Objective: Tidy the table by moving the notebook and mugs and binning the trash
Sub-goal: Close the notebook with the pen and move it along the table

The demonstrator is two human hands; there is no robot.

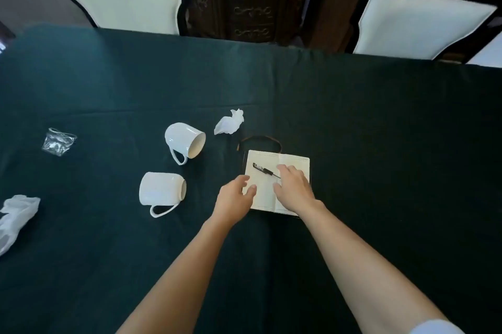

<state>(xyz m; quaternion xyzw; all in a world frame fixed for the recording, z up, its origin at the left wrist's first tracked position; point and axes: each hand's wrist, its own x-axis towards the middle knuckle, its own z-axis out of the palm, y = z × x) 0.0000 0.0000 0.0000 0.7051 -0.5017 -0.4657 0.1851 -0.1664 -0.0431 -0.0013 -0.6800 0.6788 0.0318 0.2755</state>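
Notebook [274, 184] lies open right of centre on the green cloth [380, 143], pen [264, 170] on its left page; your left hand [235, 199] and right hand [294, 189] rest on it, fingers spread, grasping nothing; two mugs [184, 140] lie tipped to its left

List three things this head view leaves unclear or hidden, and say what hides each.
1. White bag: cut off by the left frame edge.
2. notebook pages: writing too small to read; both hands cover parts.
3. Bin: out of frame.
4. Mugs' insides: interiors hidden, since they lie tipped on their sides.
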